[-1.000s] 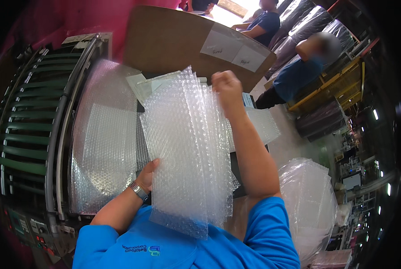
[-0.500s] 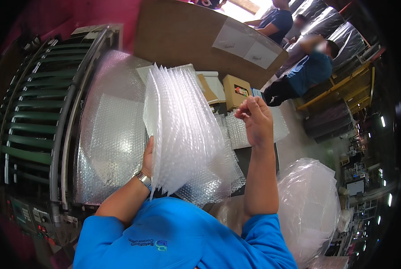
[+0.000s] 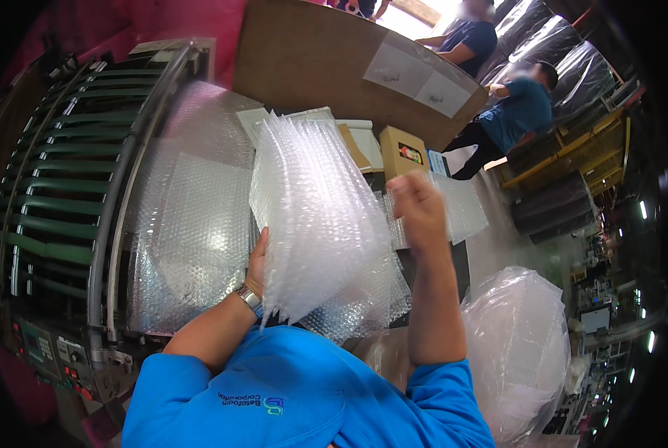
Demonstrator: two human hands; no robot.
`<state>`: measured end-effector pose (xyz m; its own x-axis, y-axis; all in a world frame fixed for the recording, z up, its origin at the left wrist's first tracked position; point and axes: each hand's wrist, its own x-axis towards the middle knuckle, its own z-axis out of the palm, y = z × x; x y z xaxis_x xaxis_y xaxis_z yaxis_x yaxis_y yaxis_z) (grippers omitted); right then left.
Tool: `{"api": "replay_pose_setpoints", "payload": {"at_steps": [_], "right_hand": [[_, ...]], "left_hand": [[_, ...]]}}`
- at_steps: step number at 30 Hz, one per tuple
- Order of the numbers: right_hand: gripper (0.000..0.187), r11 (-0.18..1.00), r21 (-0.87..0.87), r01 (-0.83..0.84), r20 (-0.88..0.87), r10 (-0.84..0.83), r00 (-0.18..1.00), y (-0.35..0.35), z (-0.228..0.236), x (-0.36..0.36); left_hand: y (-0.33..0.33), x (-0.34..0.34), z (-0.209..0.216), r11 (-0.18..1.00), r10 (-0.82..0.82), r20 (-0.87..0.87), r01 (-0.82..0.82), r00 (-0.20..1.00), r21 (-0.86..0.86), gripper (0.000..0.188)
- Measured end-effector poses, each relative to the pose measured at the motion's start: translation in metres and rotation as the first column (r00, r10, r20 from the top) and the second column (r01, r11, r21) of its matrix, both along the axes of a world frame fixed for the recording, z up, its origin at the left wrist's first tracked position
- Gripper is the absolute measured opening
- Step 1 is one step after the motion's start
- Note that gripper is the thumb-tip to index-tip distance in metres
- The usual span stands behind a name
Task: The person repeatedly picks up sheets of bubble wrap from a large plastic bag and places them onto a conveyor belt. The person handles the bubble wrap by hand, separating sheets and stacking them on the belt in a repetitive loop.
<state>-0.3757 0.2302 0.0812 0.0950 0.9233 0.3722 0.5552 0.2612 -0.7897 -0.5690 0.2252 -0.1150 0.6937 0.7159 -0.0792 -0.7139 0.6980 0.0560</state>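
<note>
Several green slats (image 3: 54, 183) run across the machine on the far left, with a control panel (image 3: 50, 358) full of buttons below. Next over, loose bubble wrap (image 3: 200, 231) lies flat and shiny along the machine's rail. Then comes the left hand (image 3: 258, 265), silver watch (image 3: 250, 299) on the wrist, thumb up against the left edge of a thick, fanned-out stack of bubble sheets (image 3: 319, 209). Its other fingers are tucked out of sight, so can't tell how tightly they're closed. The blue shirt (image 3: 297, 373) has dark lettering and a green-and-blue emblem, upside down from up here. The stack sits tilted right in front of the chest. Beyond it is a big brown panel (image 3: 304, 63) with two white paper labels (image 3: 398, 67), each with a scrap of handwriting. Near that, a tan box (image 3: 392, 148) wears a dark label with a colourful picture, a blue-and-white printed card (image 3: 438, 162) beside it. The right hand (image 3: 420, 207) is just off the stack's right side, fingers curled; pretty blurry, so can't say whether they're pinching anything. Further right, a bulky clear plastic bag (image 3: 517, 343) sits low.
</note>
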Motion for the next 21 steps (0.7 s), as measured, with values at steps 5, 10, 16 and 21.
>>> {"api": "replay_pose_setpoints", "payload": {"at_steps": [5, 10, 16, 21], "right_hand": [[0.028, 0.997, 0.066, -0.027, 0.011, 0.026, 1.000, 0.010, 0.054, -0.007], [0.042, 0.964, -0.265, -0.002, 0.586, 0.163, 0.794, 0.023, 0.067, -0.051], [0.037, 0.979, -0.204, -0.025, 0.637, 0.152, 0.756, 0.057, 0.026, -0.045], [0.041, 0.998, -0.057, -0.002, -0.066, -0.002, 0.998, 0.071, 0.040, -0.005]], "left_hand": [[-0.005, 0.001, 0.005, 1.000, 0.031, -0.048, -0.031, 0.998, 0.000, 0.072], [-0.007, 0.003, 0.005, 0.999, -0.050, -0.036, 0.050, 0.998, 0.007, 0.074], [-0.006, 0.004, 0.003, 0.991, 0.048, -0.188, -0.023, 0.981, 0.131, 0.075], [0.000, -0.004, 0.003, 0.982, 0.115, -0.239, -0.074, 0.964, 0.173, 0.072]]}}
